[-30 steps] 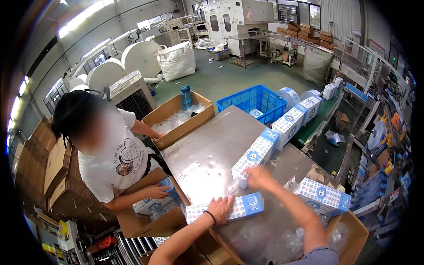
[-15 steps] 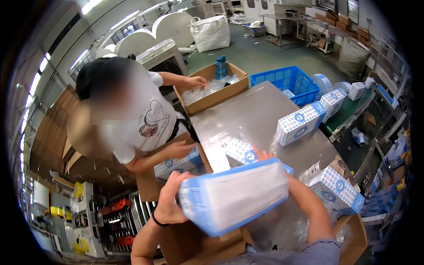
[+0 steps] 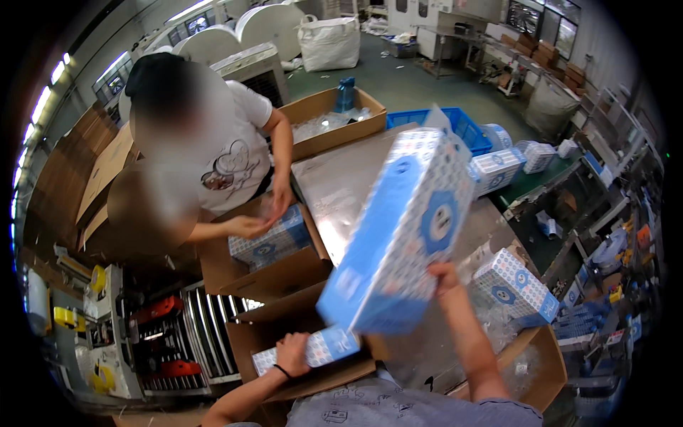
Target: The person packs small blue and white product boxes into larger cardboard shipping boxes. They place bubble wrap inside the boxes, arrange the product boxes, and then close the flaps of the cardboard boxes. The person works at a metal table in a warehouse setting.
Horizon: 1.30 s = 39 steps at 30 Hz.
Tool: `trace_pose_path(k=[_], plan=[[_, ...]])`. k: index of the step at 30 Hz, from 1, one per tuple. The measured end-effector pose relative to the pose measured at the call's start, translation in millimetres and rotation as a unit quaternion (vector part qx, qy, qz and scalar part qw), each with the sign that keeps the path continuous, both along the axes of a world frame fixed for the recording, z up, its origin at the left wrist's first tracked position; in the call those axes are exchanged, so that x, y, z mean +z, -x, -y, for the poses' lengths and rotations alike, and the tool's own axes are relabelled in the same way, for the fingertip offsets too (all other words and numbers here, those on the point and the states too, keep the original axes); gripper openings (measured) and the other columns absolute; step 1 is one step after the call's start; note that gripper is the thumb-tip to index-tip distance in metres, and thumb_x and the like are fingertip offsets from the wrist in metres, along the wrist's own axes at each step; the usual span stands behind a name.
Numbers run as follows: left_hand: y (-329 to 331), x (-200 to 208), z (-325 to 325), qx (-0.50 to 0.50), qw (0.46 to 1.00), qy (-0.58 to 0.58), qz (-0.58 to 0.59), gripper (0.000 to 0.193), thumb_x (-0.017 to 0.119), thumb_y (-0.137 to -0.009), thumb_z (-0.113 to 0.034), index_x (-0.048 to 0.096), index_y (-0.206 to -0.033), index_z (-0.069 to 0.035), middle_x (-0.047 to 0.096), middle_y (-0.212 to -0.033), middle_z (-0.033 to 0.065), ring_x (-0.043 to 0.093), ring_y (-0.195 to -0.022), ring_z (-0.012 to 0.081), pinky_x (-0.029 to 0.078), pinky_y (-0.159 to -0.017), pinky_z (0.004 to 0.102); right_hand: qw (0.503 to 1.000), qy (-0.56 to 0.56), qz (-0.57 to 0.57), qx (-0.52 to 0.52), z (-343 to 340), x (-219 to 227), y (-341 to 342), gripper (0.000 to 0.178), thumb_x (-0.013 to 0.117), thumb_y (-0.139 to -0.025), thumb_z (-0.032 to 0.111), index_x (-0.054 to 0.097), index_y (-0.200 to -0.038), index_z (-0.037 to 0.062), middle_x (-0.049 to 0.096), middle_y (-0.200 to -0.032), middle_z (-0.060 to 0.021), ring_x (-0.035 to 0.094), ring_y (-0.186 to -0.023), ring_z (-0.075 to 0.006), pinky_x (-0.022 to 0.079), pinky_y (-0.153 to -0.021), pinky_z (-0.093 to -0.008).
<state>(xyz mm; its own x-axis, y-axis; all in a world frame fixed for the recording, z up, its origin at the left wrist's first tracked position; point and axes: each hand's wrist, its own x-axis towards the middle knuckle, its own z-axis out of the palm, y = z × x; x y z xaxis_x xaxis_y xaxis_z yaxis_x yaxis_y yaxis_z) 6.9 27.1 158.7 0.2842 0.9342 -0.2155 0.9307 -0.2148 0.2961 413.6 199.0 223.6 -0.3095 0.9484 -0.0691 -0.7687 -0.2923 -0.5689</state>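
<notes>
My right hand [image 3: 447, 279] grips the lower right edge of a large plastic-wrapped blue-and-white patterned pack [image 3: 398, 220]. The pack is tilted above the metal table. A similar pack [image 3: 333, 346] lies inside an open cardboard carton [image 3: 284, 317] in front of me, with my left hand [image 3: 292, 354] closed over its top. Most of the left fingers are hidden from view. To the left of the raised pack, another pack [image 3: 274, 238] sits in a second carton [image 3: 257, 286], where a co-worker's hands [image 3: 267, 217] are close together over it.
Metal table [image 3: 320, 174] ahead bears a carton of clear plastic [image 3: 334, 135] at its far end. Beyond are a blue crate [image 3: 462, 128] and more packs [image 3: 498, 171] by a green conveyor [image 3: 541, 178]. At right, a pack [image 3: 516, 288] leans by another carton [image 3: 555, 370]. Rollers [image 3: 203, 324] lie left.
The pack held in both hands is now in my right hand alone, raised and turned upright. My left hand has dropped into the near carton. The co-worker's far hand has left the plastic-filled carton.
</notes>
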Motion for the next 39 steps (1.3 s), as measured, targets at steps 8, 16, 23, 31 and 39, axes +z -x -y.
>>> trace_pose_path(k=[8, 16, 23, 31, 39], plan=[[-28, -215, 23, -0.088, 0.94, 0.319, -0.082, 0.061, 0.07, -0.078, -0.036, 0.058, -0.128, -0.004, 0.059, -0.125, 0.0205, 0.054, -0.117, 0.0402, 0.045, -0.098, 0.0475, 0.719, -0.502, 0.448, 0.176, 50, -5, 222, 0.085, 0.084, -0.068, 0.017, 0.042, -0.142, 0.0098, 0.055, -0.127, -0.0145, 0.052, -0.121, -0.035, 0.045, -0.099, -0.0424], [-15, -279, 30, -0.129, 0.878, 0.449, -0.101, 0.06, 0.062, -0.086, -0.042, 0.059, -0.132, -0.004, 0.06, -0.132, 0.0238, 0.054, -0.126, 0.0391, 0.044, -0.105, 0.0462, 0.445, -0.389, 0.708, 0.387, 83, -280, 264, 0.041, 0.054, -0.089, 0.009, 0.062, -0.129, 0.0075, 0.059, -0.136, -0.0199, 0.054, -0.128, -0.0395, 0.041, -0.109, -0.0472], [7, -179, 1, -0.078, 0.95, 0.275, 0.128, 0.071, 0.061, -0.09, -0.058, 0.055, -0.139, -0.007, 0.06, -0.132, 0.0235, 0.057, -0.124, 0.0384, 0.045, -0.105, 0.0433, 0.659, -0.345, 0.45, 0.494, -3, -68, 244, 0.023, 0.064, -0.087, 0.012, 0.07, -0.105, -0.0007, 0.074, -0.095, -0.0153, 0.074, -0.087, -0.0215, 0.058, -0.074, -0.036], [-56, 14, -80, 0.041, 0.808, 0.294, 0.51, 0.04, 0.067, -0.097, -0.017, 0.059, -0.132, -0.001, 0.07, -0.115, 0.0079, 0.064, -0.106, 0.0121, 0.051, -0.095, 0.0283, 0.159, -0.388, 0.888, -0.188, -280, -43, 60, 0.092, 0.088, -0.06, 0.019, 0.046, -0.142, 0.019, 0.056, -0.135, -0.0064, 0.051, -0.129, -0.0295, 0.028, -0.108, -0.0746], [-181, 63, -231, -0.056, 0.976, -0.2, 0.072, 0.112, 0.09, -0.061, -0.044, 0.033, -0.147, 0.0, 0.049, -0.134, 0.0284, 0.043, -0.131, 0.0441, 0.036, -0.106, 0.058, 0.248, -0.458, 0.835, 0.179, -239, -40, 35, 0.096, 0.086, -0.061, 0.052, 0.049, -0.142, 0.0179, 0.055, -0.139, -0.0066, 0.054, -0.127, -0.0272, 0.019, -0.102, -0.0755]])
